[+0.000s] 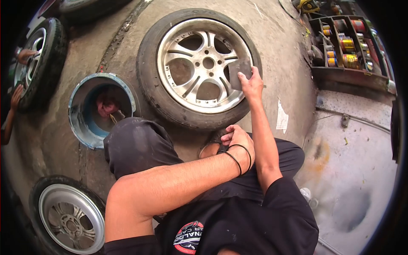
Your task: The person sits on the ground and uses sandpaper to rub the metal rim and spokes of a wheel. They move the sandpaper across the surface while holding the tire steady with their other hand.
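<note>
A silver alloy wheel [208, 63] with a black tire [148, 72] lies flat on the floor in front of me. My right hand [252, 85] pinches a dark grey sheet of sandpaper [239, 73] at the right side of the rim, thumb on top. The sheet covers part of the rim lip and a spoke end. My left hand [240, 140], with black bands on its wrist, rests over my lower leg near my foot, below the tire. Its fingers are loosely curled and slightly apart, with nothing visible in them.
A blue bucket [76, 100] with a pinkish cloth [106, 106] inside stands left of the tire. Another wheel [70, 216] lies at lower left. At far left, another person's hands touch an upright wheel [46, 63]. A rack of cans [346, 46] stands at upper right.
</note>
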The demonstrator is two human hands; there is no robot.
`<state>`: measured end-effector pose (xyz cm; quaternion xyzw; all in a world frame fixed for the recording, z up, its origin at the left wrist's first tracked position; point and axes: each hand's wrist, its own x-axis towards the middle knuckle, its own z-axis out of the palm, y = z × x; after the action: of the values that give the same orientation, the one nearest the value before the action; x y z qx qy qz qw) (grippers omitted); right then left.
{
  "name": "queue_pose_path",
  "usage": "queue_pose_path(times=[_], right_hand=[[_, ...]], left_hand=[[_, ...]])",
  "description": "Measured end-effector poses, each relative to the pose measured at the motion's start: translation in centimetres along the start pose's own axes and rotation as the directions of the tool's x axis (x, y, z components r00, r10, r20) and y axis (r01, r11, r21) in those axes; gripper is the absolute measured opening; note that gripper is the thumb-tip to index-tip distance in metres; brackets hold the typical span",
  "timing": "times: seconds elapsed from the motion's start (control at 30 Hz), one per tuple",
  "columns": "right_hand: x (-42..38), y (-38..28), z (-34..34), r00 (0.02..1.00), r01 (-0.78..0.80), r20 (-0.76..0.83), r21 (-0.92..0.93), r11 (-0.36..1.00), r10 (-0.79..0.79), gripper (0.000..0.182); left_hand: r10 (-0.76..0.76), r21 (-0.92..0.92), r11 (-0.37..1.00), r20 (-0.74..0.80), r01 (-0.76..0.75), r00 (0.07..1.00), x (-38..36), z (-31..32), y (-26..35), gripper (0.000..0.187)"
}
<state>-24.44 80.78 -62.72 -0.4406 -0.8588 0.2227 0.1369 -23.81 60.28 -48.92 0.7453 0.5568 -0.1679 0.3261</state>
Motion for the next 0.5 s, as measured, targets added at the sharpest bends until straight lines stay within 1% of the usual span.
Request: queue_pose_path(times=[0.03, 0.07, 0.13, 0.17, 0.2, 0.27, 0.3, 0.33, 0.4, 0.43, 0.5], right_hand=[[-0.5, -0.4, 0.6, 0.936, 0.309, -0.142, -0.113, 0.944, -0.323, 0.036], [-1.2, -0.7, 0.7, 0.946, 0.315, -0.069, -0.046, 0.948, -0.317, 0.024], [-3.2, -2.5, 1.3, 0.831, 0.488, -0.112, -0.322, 0.811, -0.544, 0.029], [-4.1, -2.7, 1.8, 0.814, 0.512, -0.024, -0.442, 0.737, -0.58, 0.039], [-5.1, -2.7, 2.5, 0.816, 0.509, 0.055, -0.543, 0.668, -0.576, 0.046], [-6.2, -1.2, 4.3, 0.737, 0.608, 0.127, -0.554, 0.569, -0.664, 0.047], [-6.4, -1.2, 4.8, 0.713, 0.618, 0.143, -0.591, 0.518, -0.686, 0.045], [-5.8, -1.0, 5.1, 0.705, 0.627, 0.149, -0.587, 0.512, -0.693, 0.045], [-3.9, -0.5, 5.2, 0.771, 0.523, 0.098, -0.663, 0.536, -0.63, 0.045], [-2.5, -0.3, 5.1, 0.776, 0.505, 0.071, -0.665, 0.55, -0.627, 0.045], [-2.2, 0.0, 5.3, 0.781, 0.5, 0.096, -0.689, 0.525, -0.618, 0.045]], left_hand=[[0.02, -0.002, 1.0, 0.029, -0.02, 0.999, 0.4, 0.1, 0.1, 0.031], [0.043, -0.003, 0.999, 0.058, -0.043, 0.997, 0.7, 0.3, 0.2, 0.029], [0.021, 0.006, 1.0, 0.05, -0.022, 0.999, 0.9, 0.9, 0.2, 0.028], [0.005, 0.012, 1.0, 0.038, -0.005, 0.999, 0.9, 1.1, 0.5, 0.027], [0.011, 0.017, 1.0, 0.036, -0.012, 0.999, 1.3, 1.5, 0.8, 0.027], [-0.064, 0.018, 0.998, 0.037, 0.063, 0.997, 2.0, 2.4, 1.4, 0.025], [0.005, 0.012, 1.0, 0.088, -0.006, 0.996, 2.3, 2.1, 1.2, 0.028], [-0.001, 0.003, 1.0, 0.085, 0.001, 0.996, 2.5, 1.9, 1.2, 0.028], [0.057, 0.02, 0.998, 0.118, -0.06, 0.991, 2.7, 1.7, 1.7, 0.031], [0.05, -0.014, 0.999, 0.053, -0.049, 0.997, 1.7, 1.4, 1.7, 0.034], [0.06, -0.015, 0.998, 0.049, -0.06, 0.997, 0.8, 1.0, 1.2, 0.033]])
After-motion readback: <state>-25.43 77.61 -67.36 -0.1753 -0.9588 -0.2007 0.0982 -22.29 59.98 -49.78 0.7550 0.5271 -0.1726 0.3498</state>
